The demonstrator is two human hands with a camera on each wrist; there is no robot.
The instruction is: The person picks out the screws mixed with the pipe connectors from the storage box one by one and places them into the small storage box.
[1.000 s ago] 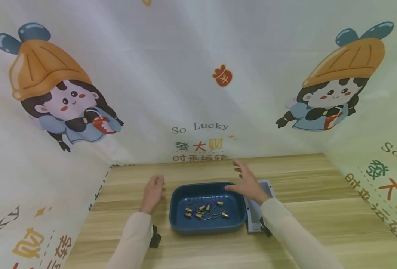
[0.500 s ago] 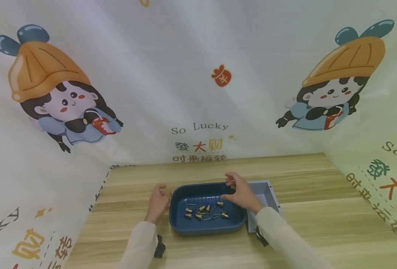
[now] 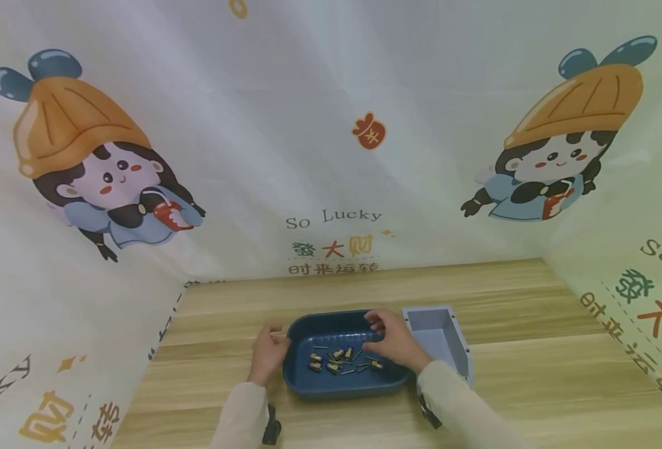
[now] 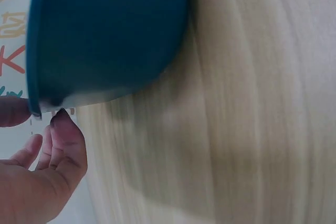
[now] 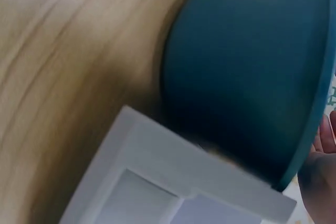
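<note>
A dark blue oblong basin (image 3: 348,391) stands on the wooden table. Inside lie several small brass-coloured pieces (image 3: 333,366) with blue ends, among thin metal pins (image 3: 321,347). At the basin's left end, my left hand (image 3: 268,354) pinches the rim; in the left wrist view, that hand's fingertips (image 4: 65,119) sit on either side of the rim edge. My right hand (image 3: 395,342) hovers over the basin's right end with its fingers loosely bent. Nothing shows between them. In the right wrist view, the rim partly hides this hand (image 5: 317,177).
A grey open box (image 3: 440,337) stands close against the basin's right side, partly under my right forearm. Its white corner (image 5: 157,145) shows large in the right wrist view. A printed curtain (image 3: 331,174) hangs behind and along both sides of the wooden table (image 3: 533,324).
My left hand has moved right onto the basin's rim. My right hand has come lower and nearer over the basin, uncovering more of the grey box.
</note>
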